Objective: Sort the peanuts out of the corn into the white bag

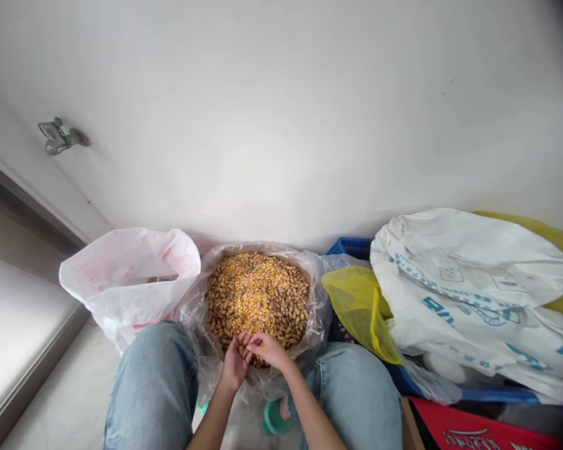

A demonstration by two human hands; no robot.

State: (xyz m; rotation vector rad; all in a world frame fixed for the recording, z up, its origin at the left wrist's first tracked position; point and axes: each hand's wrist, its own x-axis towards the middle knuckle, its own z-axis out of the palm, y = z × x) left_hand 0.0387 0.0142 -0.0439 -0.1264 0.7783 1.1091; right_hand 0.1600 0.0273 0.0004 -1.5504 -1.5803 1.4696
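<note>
Currently, on my head-camera feed, a round heap of yellow corn kernels and brown peanuts in the shell (258, 294) fills a clear plastic bag (258, 245) set before the blue-jeaned knees (150, 387). The peanuts' long axes point every way, with no common line. The left hand (234, 365) and right hand (269, 350) hang half-closed and curled, close together over the heap's near edge; I cannot tell whether they grip anything. A white plastic bag (126, 281) stands just left; a yellow plastic bag (356, 306) sits just right.
</note>
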